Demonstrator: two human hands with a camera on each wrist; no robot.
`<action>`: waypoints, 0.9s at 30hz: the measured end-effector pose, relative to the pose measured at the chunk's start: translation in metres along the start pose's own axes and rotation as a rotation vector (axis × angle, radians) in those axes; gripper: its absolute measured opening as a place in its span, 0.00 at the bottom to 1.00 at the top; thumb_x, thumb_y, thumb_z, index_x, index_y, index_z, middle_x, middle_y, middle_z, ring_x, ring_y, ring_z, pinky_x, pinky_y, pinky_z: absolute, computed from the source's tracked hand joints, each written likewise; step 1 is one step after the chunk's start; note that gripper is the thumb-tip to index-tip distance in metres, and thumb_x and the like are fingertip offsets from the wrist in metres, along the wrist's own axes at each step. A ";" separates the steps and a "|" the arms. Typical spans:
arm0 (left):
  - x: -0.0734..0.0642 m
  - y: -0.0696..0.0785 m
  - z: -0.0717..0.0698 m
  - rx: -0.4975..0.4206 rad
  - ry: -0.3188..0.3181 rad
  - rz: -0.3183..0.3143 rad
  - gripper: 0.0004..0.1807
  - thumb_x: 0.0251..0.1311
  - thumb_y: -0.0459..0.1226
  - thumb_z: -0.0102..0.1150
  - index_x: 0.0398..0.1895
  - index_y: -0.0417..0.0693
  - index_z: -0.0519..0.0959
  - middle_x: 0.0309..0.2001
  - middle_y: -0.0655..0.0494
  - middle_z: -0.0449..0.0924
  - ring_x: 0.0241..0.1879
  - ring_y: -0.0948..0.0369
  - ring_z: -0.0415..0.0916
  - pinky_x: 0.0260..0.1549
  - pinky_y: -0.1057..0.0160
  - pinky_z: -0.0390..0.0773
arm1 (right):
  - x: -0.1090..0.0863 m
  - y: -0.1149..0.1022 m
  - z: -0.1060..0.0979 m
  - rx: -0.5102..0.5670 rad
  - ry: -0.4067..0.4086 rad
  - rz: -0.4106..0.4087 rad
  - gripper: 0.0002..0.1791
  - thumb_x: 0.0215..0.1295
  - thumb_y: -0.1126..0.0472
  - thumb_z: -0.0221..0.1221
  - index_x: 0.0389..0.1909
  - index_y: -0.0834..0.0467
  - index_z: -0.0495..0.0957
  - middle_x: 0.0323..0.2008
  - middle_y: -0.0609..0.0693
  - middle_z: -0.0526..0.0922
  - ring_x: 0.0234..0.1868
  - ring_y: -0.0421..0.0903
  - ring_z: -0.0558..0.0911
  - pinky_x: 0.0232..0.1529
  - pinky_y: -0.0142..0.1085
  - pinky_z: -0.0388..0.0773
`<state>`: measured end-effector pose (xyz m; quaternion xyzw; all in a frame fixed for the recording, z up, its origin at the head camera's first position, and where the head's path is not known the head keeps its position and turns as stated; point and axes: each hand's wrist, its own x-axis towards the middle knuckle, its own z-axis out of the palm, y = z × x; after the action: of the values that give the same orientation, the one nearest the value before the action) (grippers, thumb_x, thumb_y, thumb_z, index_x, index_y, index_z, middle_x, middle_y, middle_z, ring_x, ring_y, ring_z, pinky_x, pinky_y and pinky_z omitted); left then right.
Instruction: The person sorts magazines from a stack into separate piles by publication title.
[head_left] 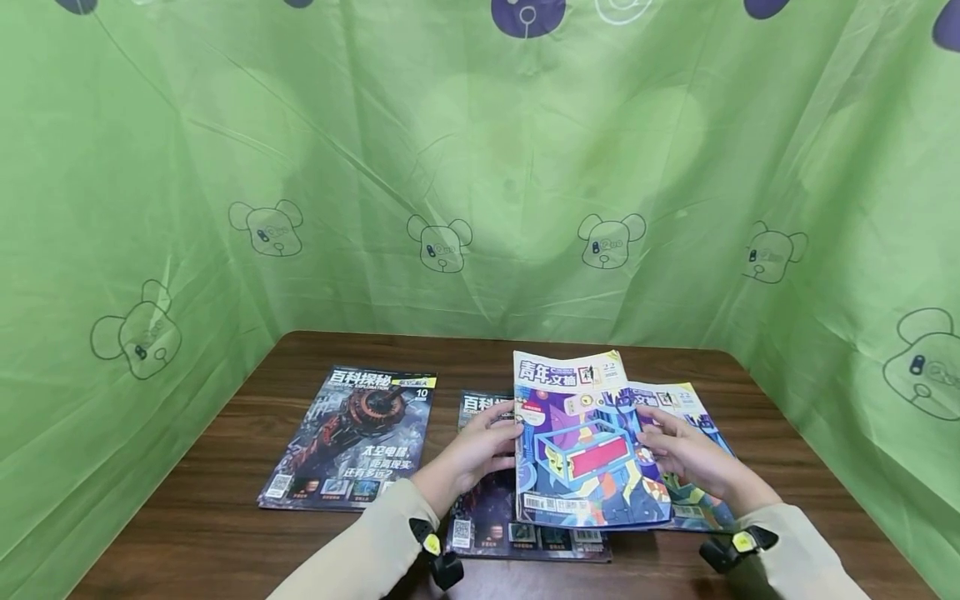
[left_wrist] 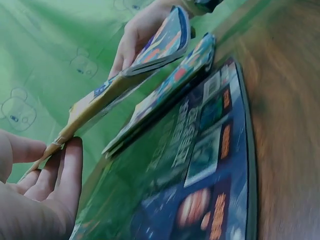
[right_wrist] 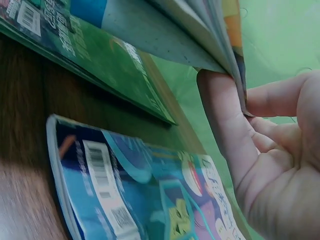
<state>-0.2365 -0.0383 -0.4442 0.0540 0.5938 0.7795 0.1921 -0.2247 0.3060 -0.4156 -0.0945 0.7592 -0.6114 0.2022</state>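
A colourful magazine [head_left: 592,450] with a white title band is held up off the table between both hands. My left hand [head_left: 477,450] pinches its left edge, thumb on the cover side and fingers beneath, as the left wrist view shows. On the opposite edge, my right hand [head_left: 686,454] pinches it between thumb and fingers [right_wrist: 220,115]. Below it lies a dark space-themed magazine [head_left: 495,546], partly covered. A second colourful magazine [head_left: 701,492] of similar design lies to the right, partly hidden by the held one and the right hand.
Another dark magazine [head_left: 352,442] with a red-and-black machine on its cover lies at the left of the brown wooden table [head_left: 225,467]. A green curtain [head_left: 480,167] with bear outlines hangs behind and along both sides.
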 end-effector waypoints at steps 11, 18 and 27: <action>0.006 -0.009 0.033 -0.094 0.024 -0.016 0.36 0.64 0.29 0.58 0.76 0.44 0.61 0.60 0.45 0.75 0.43 0.55 0.82 0.45 0.55 0.84 | -0.012 0.005 -0.024 0.096 -0.017 -0.006 0.41 0.80 0.58 0.47 0.77 0.68 0.31 0.52 0.48 0.80 0.49 0.48 0.84 0.49 0.47 0.84; 0.013 -0.009 0.054 -0.170 -0.045 0.013 0.42 0.57 0.21 0.57 0.77 0.38 0.56 0.64 0.39 0.70 0.51 0.51 0.80 0.54 0.55 0.80 | -0.020 0.010 -0.041 0.114 0.000 -0.006 0.40 0.81 0.58 0.43 0.75 0.69 0.27 0.48 0.48 0.81 0.46 0.48 0.85 0.44 0.46 0.85; 0.022 -0.019 0.079 -0.180 -0.056 0.029 0.38 0.59 0.21 0.57 0.74 0.34 0.59 0.61 0.41 0.73 0.53 0.50 0.79 0.57 0.56 0.78 | -0.032 0.018 -0.062 0.190 0.025 -0.014 0.37 0.82 0.57 0.42 0.78 0.62 0.31 0.48 0.48 0.83 0.45 0.49 0.85 0.45 0.46 0.85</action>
<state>-0.2274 0.0457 -0.4425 0.0669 0.5147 0.8307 0.2015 -0.2203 0.3780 -0.4158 -0.0725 0.6994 -0.6833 0.1966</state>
